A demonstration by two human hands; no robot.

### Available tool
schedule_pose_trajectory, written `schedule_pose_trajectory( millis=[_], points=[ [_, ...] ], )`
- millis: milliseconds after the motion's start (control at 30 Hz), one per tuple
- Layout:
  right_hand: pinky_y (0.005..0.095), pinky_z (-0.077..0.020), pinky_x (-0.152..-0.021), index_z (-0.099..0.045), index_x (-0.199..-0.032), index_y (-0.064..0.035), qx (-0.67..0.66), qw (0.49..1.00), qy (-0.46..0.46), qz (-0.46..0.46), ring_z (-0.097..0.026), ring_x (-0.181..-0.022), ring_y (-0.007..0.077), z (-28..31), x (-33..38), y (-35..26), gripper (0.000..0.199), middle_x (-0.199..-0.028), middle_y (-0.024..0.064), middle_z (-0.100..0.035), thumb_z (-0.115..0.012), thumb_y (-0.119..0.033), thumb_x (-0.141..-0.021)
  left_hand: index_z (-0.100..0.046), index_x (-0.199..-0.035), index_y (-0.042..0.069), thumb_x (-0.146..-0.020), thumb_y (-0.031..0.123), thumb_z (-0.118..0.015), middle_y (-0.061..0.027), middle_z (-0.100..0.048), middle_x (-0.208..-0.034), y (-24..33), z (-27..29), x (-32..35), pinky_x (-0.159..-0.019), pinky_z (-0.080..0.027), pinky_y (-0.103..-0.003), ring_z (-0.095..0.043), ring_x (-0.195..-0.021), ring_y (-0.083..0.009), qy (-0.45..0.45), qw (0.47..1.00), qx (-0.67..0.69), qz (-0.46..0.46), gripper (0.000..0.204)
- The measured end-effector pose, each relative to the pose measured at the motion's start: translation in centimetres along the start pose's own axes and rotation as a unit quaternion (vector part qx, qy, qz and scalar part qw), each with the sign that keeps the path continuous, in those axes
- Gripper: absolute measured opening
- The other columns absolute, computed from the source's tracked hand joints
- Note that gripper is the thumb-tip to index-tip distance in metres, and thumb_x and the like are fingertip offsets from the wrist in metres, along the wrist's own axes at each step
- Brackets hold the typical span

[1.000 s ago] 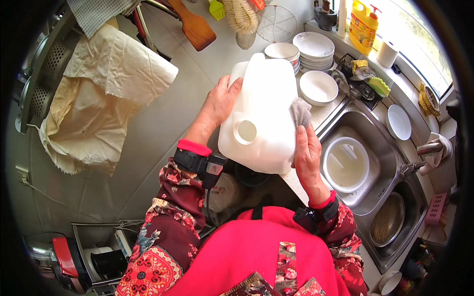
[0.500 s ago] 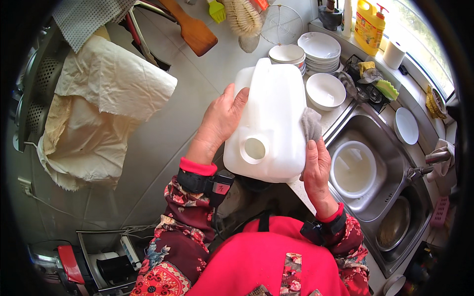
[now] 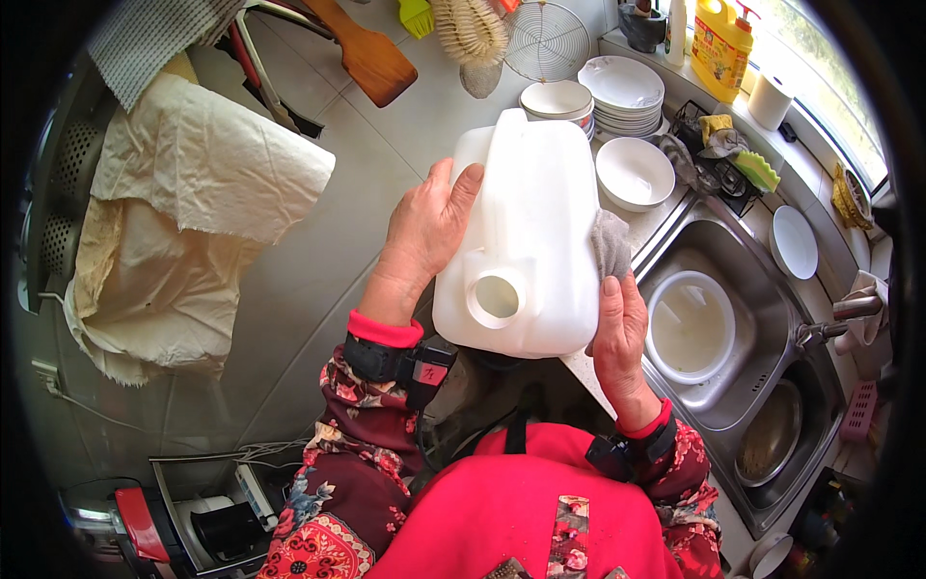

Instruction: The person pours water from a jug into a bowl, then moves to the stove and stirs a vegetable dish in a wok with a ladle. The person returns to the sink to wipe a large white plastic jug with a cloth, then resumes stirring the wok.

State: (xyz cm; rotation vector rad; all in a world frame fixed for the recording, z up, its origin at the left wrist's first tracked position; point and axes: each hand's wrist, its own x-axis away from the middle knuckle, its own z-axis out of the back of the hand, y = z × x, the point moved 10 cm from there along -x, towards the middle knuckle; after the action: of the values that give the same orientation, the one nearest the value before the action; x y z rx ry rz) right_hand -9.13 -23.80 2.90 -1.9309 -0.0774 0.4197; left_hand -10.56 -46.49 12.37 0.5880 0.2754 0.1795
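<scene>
A white plastic jug (image 3: 550, 222) hangs in front of me, its uncapped round mouth toward me and its moulded handle running along the top. My left hand (image 3: 422, 230) grips the jug's left side, thumb on top and the other fingers partly hidden behind it. Against the right side, my right hand (image 3: 622, 338) presses a grey cloth (image 3: 611, 244) to the plastic. That thumb lies at the cloth's lower edge; most of the fingers are out of sight beneath.
Right of the jug is a double steel sink (image 3: 714, 405) with a white basin (image 3: 690, 328) in it. A white bowl (image 3: 635, 176) and stacked plates (image 3: 622, 92) stand behind. A cream cloth (image 3: 198, 164) hangs at left; a wooden spatula (image 3: 374, 66) hangs on the tiled wall.
The jug has shifted very slightly to the left with both hands still on it. The cloth stays against its right side. The view has shifted a little.
</scene>
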Motion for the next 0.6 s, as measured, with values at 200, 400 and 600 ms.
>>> schedule_pose_trajectory(
  millis=[200,400,600],
  points=[
    [0.0307,-0.034,-0.106,-0.041,-0.14,0.0071,-0.021,1.0,0.001,0.01,-0.047,-0.125,0.0197,-0.2,-0.1,-0.1,0.047,-0.137,0.0139,-0.051,-0.043,-0.021,-0.102,-0.04,-0.136,-0.007,-0.099,0.056,-0.038,-0.0307,-0.052,-0.127,-0.7,0.1,1.6,-0.101,-0.039,-0.04,-0.05,-0.123,-0.0385,0.016,0.993,0.114,0.0,0.073],
    [0.0295,-0.0343,-0.106,-0.041,-0.142,0.0033,0.071,0.997,-0.03,-0.002,-0.048,-0.125,0.0182,-0.5,-1.9,-0.9,0.047,-0.137,0.0125,-0.052,-0.043,-0.022,-0.102,-0.019,-0.149,-0.005,-0.099,0.046,-0.047,-0.0238,-0.025,-0.154,-1.5,-0.5,7.8,-0.115,-0.021,-0.037,-0.024,-0.144,-0.0301,0.009,0.938,0.345,0.018,0.077],
    [0.0299,-0.0339,-0.106,-0.041,-0.142,0.0027,0.002,1.0,-0.003,-0.024,-0.048,-0.124,0.0204,0.0,-3.4,1.7,0.047,-0.137,0.0143,-0.051,-0.043,-0.023,-0.102,-0.013,-0.153,0.001,-0.096,0.047,-0.055,-0.0151,-0.027,-0.154,-0.7,-2.5,10.7,-0.114,-0.021,-0.034,-0.028,-0.14,-0.0226,0.007,0.886,0.464,0.023,0.085]
  ],
)
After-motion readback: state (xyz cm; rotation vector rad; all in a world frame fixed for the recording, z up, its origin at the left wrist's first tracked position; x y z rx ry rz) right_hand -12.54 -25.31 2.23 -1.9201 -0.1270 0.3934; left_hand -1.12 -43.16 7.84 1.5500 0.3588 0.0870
